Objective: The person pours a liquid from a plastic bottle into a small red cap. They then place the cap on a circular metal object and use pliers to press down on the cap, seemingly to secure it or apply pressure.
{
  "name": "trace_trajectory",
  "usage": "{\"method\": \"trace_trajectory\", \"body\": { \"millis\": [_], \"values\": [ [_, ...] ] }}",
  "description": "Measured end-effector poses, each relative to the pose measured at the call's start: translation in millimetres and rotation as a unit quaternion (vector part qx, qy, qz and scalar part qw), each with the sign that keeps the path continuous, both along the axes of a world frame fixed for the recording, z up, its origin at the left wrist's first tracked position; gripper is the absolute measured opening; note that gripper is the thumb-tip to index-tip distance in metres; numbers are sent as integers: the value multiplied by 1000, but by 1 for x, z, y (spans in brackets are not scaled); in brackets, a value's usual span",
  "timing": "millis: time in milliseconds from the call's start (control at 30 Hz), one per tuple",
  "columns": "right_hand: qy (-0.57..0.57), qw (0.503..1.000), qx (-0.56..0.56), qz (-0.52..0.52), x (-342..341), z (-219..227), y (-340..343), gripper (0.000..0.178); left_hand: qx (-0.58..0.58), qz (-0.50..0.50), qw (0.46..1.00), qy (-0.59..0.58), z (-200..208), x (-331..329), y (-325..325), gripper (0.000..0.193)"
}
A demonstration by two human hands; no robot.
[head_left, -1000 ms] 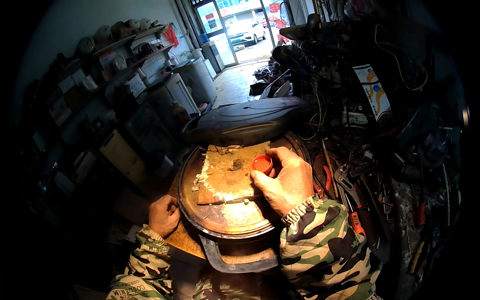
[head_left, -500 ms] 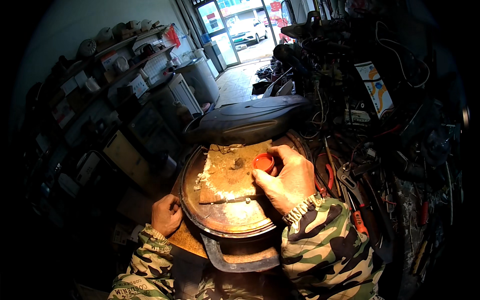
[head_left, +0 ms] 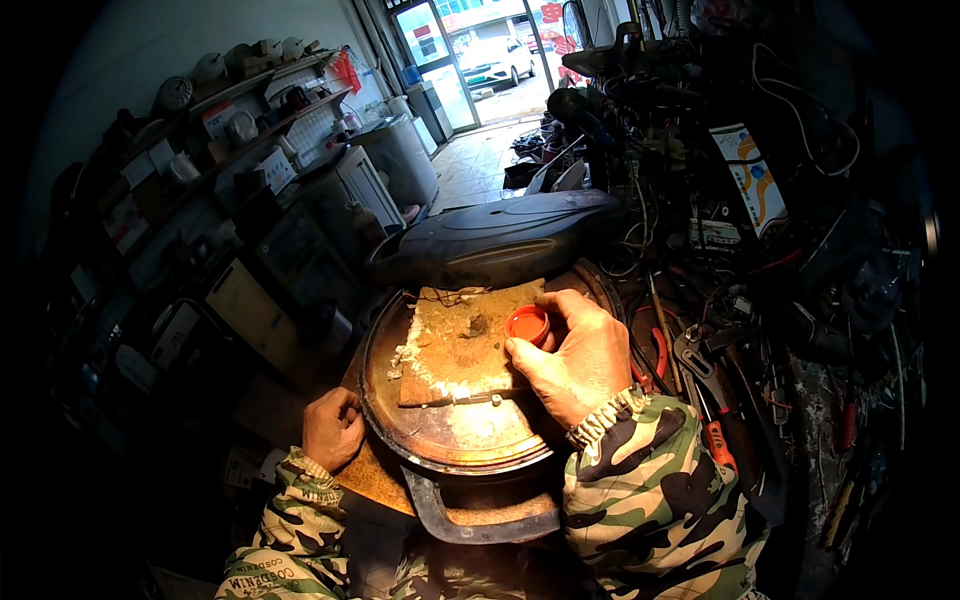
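Observation:
Between the thumb and fingers of my right hand is a small round red cap, its hollow side facing up. I hold it at the right edge of a worn, brownish board with a dark burnt spot near its middle. The board lies across a round, scorched electric pan, whose dark lid is tilted up behind. My left hand is curled closed beside the pan's left rim; whether anything is inside the fingers is hidden. Below the pan's front juts a dark loop handle.
To the right lie slip-joint pliers, a red-handled tool and tangled cables. Shelves with small appliances line the left wall. A glass door stands at the back, with a white car outside.

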State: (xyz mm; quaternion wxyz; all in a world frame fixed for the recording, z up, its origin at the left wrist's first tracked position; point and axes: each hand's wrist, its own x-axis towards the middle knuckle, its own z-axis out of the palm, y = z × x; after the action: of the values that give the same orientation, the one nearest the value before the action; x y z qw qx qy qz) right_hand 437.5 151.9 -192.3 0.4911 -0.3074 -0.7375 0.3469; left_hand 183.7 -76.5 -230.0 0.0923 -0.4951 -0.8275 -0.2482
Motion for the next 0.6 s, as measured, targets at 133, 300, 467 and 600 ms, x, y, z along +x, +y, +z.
{"method": "trace_trajectory", "body": {
  "millis": [133,300,467,600],
  "values": [
    [5,1000,-7,3,0,-1,0,45,-4,5,1000,-3,-2,-2,-1,13],
    [0,1000,-6,1,0,2,0,46,-1,3,1000,-4,-3,-4,0,12],
    [3,1000,-1,0,0,0,0,45,0,3,1000,-6,-4,-4,0,12],
    [5,1000,3,3,0,1,0,44,-6,7,1000,-11,0,-1,-1,12]
  ]
}}
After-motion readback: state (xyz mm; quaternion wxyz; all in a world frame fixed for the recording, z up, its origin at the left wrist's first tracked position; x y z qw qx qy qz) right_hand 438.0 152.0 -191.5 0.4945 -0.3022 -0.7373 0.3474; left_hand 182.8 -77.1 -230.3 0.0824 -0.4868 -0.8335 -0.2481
